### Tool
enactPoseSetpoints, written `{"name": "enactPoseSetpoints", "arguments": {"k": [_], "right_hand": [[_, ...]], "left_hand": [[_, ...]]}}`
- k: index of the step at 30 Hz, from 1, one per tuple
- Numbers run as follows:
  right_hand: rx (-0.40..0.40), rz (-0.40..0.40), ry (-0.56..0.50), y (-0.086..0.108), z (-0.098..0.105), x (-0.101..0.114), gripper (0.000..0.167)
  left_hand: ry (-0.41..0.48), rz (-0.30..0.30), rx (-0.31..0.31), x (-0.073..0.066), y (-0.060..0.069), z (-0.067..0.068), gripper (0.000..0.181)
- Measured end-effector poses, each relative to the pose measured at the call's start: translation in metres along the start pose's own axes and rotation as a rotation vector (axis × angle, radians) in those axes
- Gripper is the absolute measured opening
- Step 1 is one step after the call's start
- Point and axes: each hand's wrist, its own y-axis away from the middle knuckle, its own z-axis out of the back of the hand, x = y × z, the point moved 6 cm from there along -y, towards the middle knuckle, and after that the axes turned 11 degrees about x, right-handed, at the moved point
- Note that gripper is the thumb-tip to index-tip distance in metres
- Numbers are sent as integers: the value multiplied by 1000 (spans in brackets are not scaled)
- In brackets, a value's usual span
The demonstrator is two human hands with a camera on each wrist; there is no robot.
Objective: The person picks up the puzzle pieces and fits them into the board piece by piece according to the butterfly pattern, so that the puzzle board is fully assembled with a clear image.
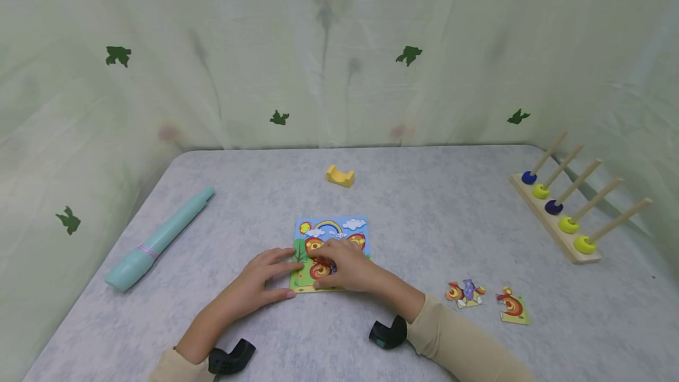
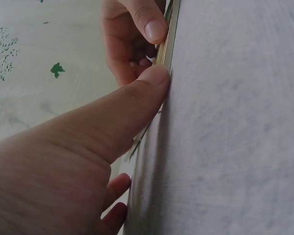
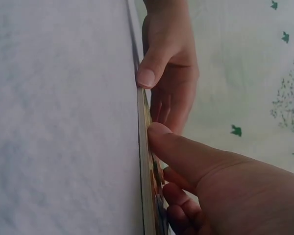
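A colourful picture puzzle (image 1: 329,226) with a rainbow, sun and clouds lies flat on the table. My left hand (image 1: 265,279) rests at its left side, fingertips on the picture and thumb against the lower left corner. Over the puzzle's middle, my right hand (image 1: 347,264) has its thumb and bent fingers about a red-and-yellow puzzle piece (image 1: 321,269); the palm hides much of the picture. The right wrist view shows the right thumb (image 3: 161,129) on the board's face near its edge. Two loose puzzle pieces (image 1: 465,293) (image 1: 513,306) lie right of the right forearm.
A yellow curved block (image 1: 340,176) sits behind the puzzle. At the left lies a folded teal umbrella (image 1: 164,237). A wooden peg stand (image 1: 557,220) with blue and yellow beads stands at the right. A pale curtain (image 1: 339,75) hangs behind the grey table (image 1: 254,193).
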Motion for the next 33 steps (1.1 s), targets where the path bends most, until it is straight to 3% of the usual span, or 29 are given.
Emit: {"name": "enactPoseSetpoints", "arguments": {"k": [7, 11, 18, 24, 33], "right_hand": [[-27, -8, 32, -3, 0, 3, 48], [-4, -9, 34, -2, 0, 4, 50], [94, 36, -124, 13, 12, 6, 61], [52, 94, -192, 47, 38, 4, 65], [-155, 52, -245, 122, 74, -20, 73]], "left_hand": [[15, 11, -7, 0, 3, 1, 48], [28, 22, -7, 1, 4, 1, 47], [30, 23, -18, 3, 2, -1, 47], [33, 23, -30, 2, 2, -1, 47], [38, 37, -22, 1, 2, -1, 47]]}}
